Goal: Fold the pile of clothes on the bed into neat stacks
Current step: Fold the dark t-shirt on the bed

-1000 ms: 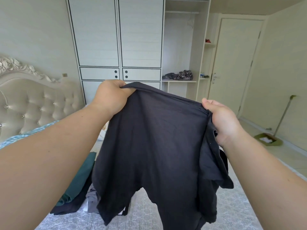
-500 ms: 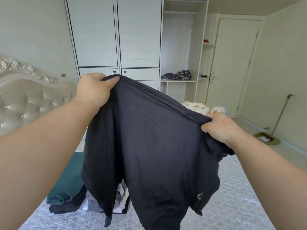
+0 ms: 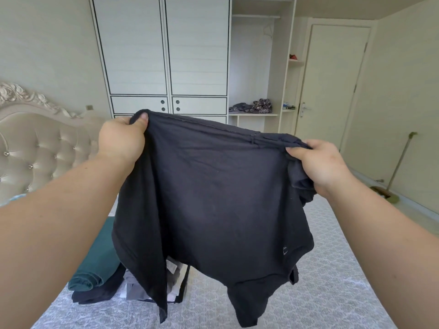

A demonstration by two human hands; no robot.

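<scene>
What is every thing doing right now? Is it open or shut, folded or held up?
Black shirt: unfolded, held up in the air.
Left hand: grips the shirt's top edge.
Right hand: grips the other end.
Green garment: folded, lying on darker clothes.
Wardrobe doors: shut.
Room door: shut.

Bare bed cover [image 3: 332, 293] right and near, folded clothes pile [image 3: 99, 276] obstructing lower left, hanging dark shirt [image 3: 213, 198] screening centre
</scene>
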